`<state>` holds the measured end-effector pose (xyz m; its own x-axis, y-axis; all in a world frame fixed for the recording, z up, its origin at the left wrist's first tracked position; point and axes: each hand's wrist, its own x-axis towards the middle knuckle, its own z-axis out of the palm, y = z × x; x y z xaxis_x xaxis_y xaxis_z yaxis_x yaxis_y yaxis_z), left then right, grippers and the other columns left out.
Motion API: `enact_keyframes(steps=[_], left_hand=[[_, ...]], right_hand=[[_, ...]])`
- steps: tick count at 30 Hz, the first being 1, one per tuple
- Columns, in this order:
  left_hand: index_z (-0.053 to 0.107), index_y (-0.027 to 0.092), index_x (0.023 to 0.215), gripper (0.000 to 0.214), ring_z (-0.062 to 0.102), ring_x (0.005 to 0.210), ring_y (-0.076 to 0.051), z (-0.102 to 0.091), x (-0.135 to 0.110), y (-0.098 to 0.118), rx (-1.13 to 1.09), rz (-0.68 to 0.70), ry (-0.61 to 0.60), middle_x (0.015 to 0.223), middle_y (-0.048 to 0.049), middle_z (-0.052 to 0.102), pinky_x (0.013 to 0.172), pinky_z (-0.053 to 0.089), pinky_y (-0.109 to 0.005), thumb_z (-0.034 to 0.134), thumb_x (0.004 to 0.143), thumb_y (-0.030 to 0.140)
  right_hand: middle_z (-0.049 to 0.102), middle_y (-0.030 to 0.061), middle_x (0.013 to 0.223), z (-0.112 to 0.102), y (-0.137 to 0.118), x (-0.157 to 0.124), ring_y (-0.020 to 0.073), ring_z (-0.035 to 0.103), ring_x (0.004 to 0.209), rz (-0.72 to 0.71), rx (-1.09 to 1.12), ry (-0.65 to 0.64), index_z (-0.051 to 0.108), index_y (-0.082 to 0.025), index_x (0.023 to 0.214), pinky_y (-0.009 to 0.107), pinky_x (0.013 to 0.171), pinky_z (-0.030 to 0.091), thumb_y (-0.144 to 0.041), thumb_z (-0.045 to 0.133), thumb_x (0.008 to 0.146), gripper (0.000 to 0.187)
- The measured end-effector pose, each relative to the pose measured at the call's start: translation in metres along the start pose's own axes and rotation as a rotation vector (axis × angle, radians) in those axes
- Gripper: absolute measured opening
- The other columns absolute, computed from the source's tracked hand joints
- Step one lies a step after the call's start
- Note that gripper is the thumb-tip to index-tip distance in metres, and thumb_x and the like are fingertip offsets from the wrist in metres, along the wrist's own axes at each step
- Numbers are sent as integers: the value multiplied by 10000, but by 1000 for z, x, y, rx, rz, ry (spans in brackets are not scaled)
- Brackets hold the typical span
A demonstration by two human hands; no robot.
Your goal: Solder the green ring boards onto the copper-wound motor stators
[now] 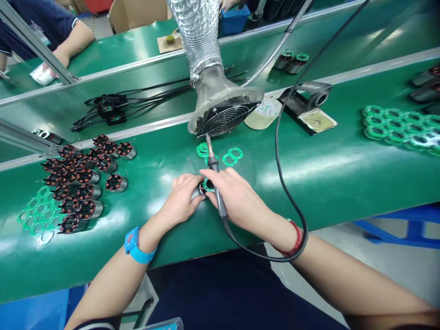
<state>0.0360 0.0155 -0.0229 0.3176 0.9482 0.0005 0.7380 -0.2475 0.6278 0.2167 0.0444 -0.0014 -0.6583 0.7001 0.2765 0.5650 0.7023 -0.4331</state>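
Note:
My left hand [181, 196] is closed around the side of a motor stator [202, 190] standing on the green bench. On top of the stator sits a green ring-shaped circuit board [205, 184], partly hidden by my fingers. In my right hand [242, 197] a soldering iron [220, 201] is gripped, its tip pointing away from me towards the fan grille. The right fingertips are close to the ring board; whether they touch it I cannot tell. Just beyond my hands lie several loose green rings [233, 156].
Many copper-wound stators [88, 209] stand at left, beside flat green rings [37, 213]. A fume extractor hood [225, 98] hangs ahead. The iron's black cable [280, 160] loops over my right forearm. A soldering stand [311, 110] and stacked green boards [395, 123] are right; another person's hand [60, 59] is across.

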Motion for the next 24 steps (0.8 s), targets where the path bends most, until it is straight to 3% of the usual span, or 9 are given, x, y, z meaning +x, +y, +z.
enact_keyframes(steps=[3,8,12,15,20,24], left_hand=[[483,182,1209,355,488,1114,-262,1,0,1,23,-2,13,1178,-107,587,954,369,-436,547,866,244],[458,184,1215,378,493,1123,-238,-1,-2,4,-81,36,59,1201,-95,576,966,368,-411,530,843,176],[465,196,1198,357,498,1130,-232,2,-2,14,-104,79,101,1216,-94,568,964,374,-397,541,851,218],[494,176,1167,336,512,1090,-246,9,1,21,-10,100,137,1152,-107,589,917,399,-396,565,865,305],[492,167,1208,320,520,1029,-230,14,2,25,24,98,158,1088,-102,590,886,441,-392,503,898,243],[514,163,1241,352,515,1045,-232,3,1,26,45,96,75,1109,-114,554,918,464,-413,492,892,207]], right_hand=[[658,129,1030,7,0,-2,252,560,829,14,35,81,427,-144,1291,426,765,507,-203,555,863,450],[652,133,1096,20,2,-15,306,568,967,168,52,188,446,-191,1272,482,812,484,-335,620,836,491],[579,146,1244,26,2,-25,292,549,1109,138,150,187,372,-203,1336,502,902,453,-183,515,841,516],[615,113,1201,28,4,-30,251,589,1057,134,200,209,367,-219,1343,466,897,465,-88,423,832,531],[648,82,1143,31,6,-30,239,612,982,197,207,261,404,-237,1314,427,850,492,-97,455,838,499],[634,99,1115,35,5,-31,264,587,971,210,183,373,368,-233,1320,448,807,491,-123,510,827,525]])
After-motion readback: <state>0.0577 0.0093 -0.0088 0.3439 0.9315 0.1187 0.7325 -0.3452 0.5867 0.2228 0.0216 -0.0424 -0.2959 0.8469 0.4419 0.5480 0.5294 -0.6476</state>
